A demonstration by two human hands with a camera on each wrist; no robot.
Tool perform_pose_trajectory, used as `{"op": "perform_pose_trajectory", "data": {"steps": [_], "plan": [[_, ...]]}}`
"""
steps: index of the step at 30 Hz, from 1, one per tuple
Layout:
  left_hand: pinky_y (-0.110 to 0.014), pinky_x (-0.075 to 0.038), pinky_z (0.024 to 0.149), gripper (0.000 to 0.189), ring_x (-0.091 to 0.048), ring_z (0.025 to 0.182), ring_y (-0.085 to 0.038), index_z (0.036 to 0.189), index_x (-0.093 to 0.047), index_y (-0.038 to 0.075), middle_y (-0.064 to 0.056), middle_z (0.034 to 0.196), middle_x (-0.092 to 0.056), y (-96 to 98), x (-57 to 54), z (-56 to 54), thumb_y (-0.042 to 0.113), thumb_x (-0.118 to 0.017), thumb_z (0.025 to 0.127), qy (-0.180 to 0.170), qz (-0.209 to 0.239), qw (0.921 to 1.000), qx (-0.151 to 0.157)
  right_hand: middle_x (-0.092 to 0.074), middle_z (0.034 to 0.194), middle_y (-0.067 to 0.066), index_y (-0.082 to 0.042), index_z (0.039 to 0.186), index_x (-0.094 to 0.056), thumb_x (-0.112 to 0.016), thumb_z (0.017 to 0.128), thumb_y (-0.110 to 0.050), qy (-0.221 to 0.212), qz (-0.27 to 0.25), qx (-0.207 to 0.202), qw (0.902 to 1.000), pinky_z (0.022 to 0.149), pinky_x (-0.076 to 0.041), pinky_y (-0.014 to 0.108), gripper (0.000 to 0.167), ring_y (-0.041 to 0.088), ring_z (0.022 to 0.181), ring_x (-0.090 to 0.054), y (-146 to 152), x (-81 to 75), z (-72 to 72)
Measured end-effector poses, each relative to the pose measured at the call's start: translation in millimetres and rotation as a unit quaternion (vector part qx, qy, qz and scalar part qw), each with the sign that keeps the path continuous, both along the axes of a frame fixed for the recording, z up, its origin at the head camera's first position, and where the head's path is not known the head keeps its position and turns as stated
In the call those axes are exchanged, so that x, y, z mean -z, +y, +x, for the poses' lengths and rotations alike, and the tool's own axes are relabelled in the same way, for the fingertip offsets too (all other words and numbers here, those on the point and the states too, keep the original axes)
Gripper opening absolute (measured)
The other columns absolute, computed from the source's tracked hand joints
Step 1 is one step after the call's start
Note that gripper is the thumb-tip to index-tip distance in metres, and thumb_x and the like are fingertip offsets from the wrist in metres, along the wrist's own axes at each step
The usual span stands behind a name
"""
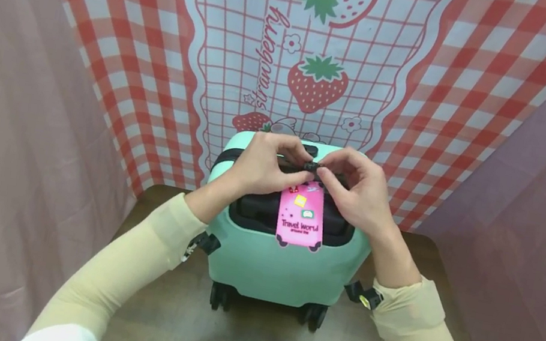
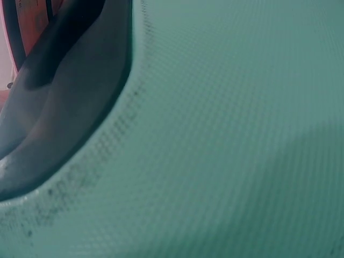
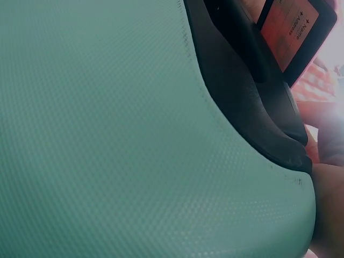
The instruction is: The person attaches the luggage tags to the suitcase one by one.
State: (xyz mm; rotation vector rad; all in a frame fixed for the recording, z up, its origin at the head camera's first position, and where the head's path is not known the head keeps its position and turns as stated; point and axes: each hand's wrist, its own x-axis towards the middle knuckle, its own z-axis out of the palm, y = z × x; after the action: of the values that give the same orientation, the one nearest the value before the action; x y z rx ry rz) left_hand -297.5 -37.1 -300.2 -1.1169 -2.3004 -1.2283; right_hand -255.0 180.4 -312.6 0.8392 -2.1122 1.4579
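A mint-green suitcase stands upright with a black recessed panel at its top. Over that panel hangs a pink luggage tag printed "Travel World". My left hand comes in from the left and pinches the small black strap buckle above the tag between thumb and fingers. From the other side, my right hand pinches the same buckle, fingertips close to the left ones. The right wrist view shows the tag's back, a name and address card in a dark frame. The left wrist view shows mostly green shell.
Black wheels hold the suitcase on a brown wooden tabletop. Behind it hangs a strawberry-print checked cloth. Pinkish curtains close in both sides. A black band crosses the suitcase's upper left.
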Motion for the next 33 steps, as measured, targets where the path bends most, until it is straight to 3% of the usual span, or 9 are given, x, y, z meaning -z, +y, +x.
{"op": "perform_pose_trajectory", "data": {"steps": [4,11,20,27,33], "plan": [[-0.028,-0.065,0.087,0.024,-0.08,0.091,-0.016,0.106,-0.079,0.005,-0.009,0.098,-0.082,-0.4,-0.6,0.5,0.016,-0.088,0.087,0.0,0.0,1.0,-0.004,-0.072,0.101,0.012,0.003,0.105,-0.072,-0.075,0.093,0.006,0.002,0.019,0.004,0.9998,0.084,-0.057,0.016,0.013,0.008,0.088,-0.068,-0.3,0.0,-1.1],[-0.03,-0.065,0.086,0.018,-0.081,0.089,-0.017,0.101,-0.076,0.007,-0.008,0.098,-0.082,1.4,-1.5,-1.0,0.017,-0.085,0.089,0.0,-0.016,0.9998,-0.01,-0.07,0.097,0.01,0.0,0.105,-0.07,-0.072,0.098,0.001,0.014,0.043,0.034,0.9984,0.068,-0.051,0.017,0.007,0.008,0.075,-0.063,-0.6,-0.9,-0.3],[-0.032,-0.065,0.084,0.018,-0.081,0.087,-0.017,0.101,-0.076,0.006,-0.009,0.097,-0.082,0.8,-3.4,0.9,0.018,-0.084,0.089,-0.003,-0.034,0.9993,-0.014,-0.067,0.102,0.015,0.005,0.106,-0.064,-0.068,0.098,0.007,0.031,0.004,-0.013,0.9994,0.073,-0.055,0.016,0.01,0.009,0.082,-0.064,2.3,1.6,1.7],[-0.032,-0.065,0.084,0.019,-0.081,0.087,-0.017,0.103,-0.078,0.006,-0.009,0.096,-0.083,1.0,-3.5,1.6,0.016,-0.085,0.088,-0.011,-0.026,0.9995,-0.017,-0.068,0.101,0.014,0.004,0.106,-0.068,-0.07,0.093,0.011,0.044,0.013,-0.042,0.998,0.082,-0.057,0.018,0.014,0.009,0.088,-0.066,2.3,3.4,-1.0],[-0.031,-0.065,0.084,0.019,-0.081,0.088,-0.017,0.103,-0.078,0.006,-0.009,0.097,-0.083,1.2,-3.2,0.9,0.017,-0.084,0.089,-0.01,-0.028,0.9995,-0.013,-0.074,0.102,0.012,0.001,0.104,-0.074,-0.074,0.095,0.005,0.019,0.026,0.005,0.9995,0.078,-0.057,0.016,0.01,0.005,0.089,-0.069,-0.3,1.1,-0.5]]}}
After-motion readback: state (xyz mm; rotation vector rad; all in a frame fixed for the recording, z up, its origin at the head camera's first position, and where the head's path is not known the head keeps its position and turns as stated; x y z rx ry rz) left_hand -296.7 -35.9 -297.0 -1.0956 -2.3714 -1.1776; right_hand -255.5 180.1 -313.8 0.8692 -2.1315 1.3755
